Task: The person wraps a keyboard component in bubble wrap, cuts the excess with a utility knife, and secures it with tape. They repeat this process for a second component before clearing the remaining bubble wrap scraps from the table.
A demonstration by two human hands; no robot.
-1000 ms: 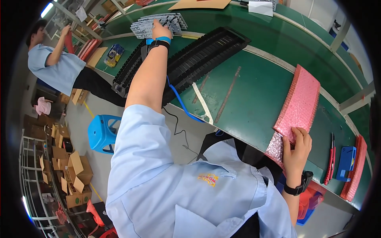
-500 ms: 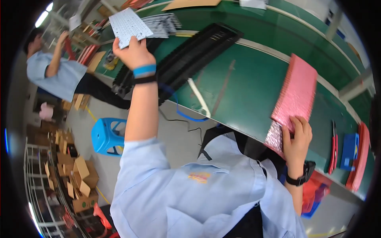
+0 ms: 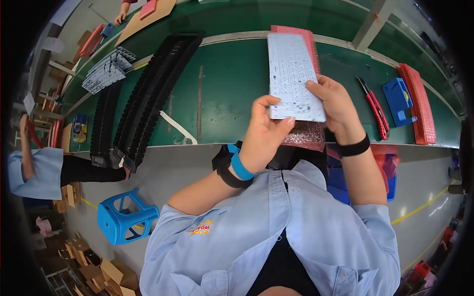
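Note:
Both my hands hold a thin white keyboard-shaped panel [image 3: 294, 69] with dark marks, over the bench in front of me. My left hand [image 3: 264, 130] pinches its lower left corner and near edge. On the right edge, my right hand [image 3: 340, 106] grips with the thumb on top; its fingers are partly hidden below. Under the panel lies a pink bubble-wrap bag [image 3: 306, 135], which shows past the panel's far end, right side and near edge. I cannot tell whether the right fingers also hold the bag, or whether any of the panel is inside it.
Left on the green bench [image 3: 227, 89] are black slotted racks [image 3: 158, 84], similar panels [image 3: 109, 71] and a white strip [image 3: 177, 127]. A red utility knife [image 3: 376, 111], blue dispenser [image 3: 397, 101] and more pink bubble-wrap [image 3: 419, 108] lie right. A blue stool [image 3: 111, 222] and a co-worker [image 3: 42, 170] are left.
My left hand has brought the panel from the far left to the bag. My right hand has shifted from the bag's near end to the panel's edge. The view has turned right.

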